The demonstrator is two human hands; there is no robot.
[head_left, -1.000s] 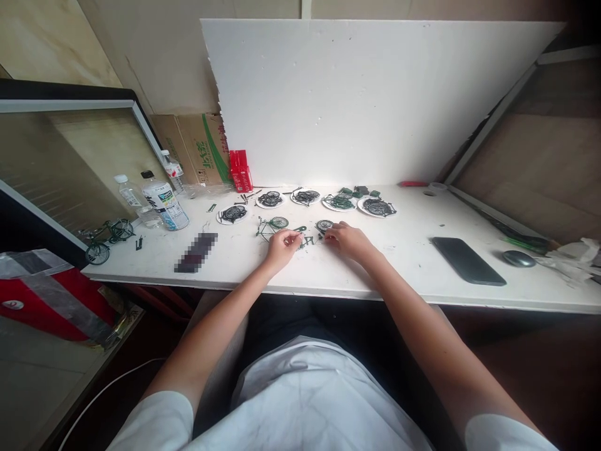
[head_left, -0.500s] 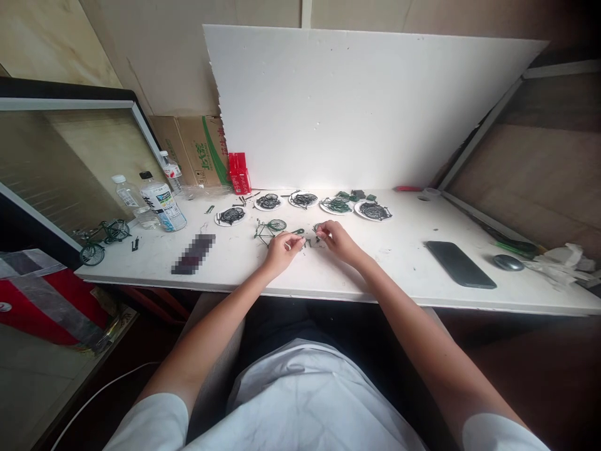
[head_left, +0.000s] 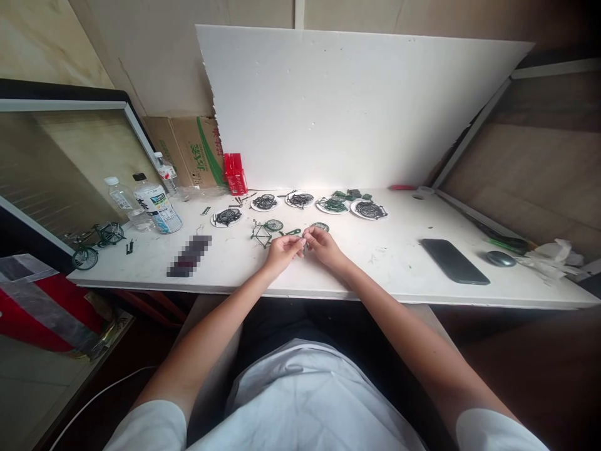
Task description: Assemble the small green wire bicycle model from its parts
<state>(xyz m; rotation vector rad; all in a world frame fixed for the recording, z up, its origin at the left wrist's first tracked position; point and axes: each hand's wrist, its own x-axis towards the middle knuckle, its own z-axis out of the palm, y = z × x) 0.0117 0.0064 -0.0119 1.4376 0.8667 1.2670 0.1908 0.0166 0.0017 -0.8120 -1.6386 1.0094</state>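
Note:
My left hand and my right hand meet at the fingertips above the white table. Both are closed in a pinch, and whatever lies between the fingers is too small to make out. Just beyond my left hand lies a partly built model bicycle, a green frame with one wheel. A small green part rests beside it. Behind my right fingers is a loose model wheel.
Several white plates of dark model parts, such as one plate, line the back. A finished-looking model bicycle stands at left near bottles. A phone and a mouse lie right. A white board leans behind.
My right hand has moved left, so its fingertips now meet those of my left hand. The loose wheel behind it shows more fully. The view has shifted slightly.

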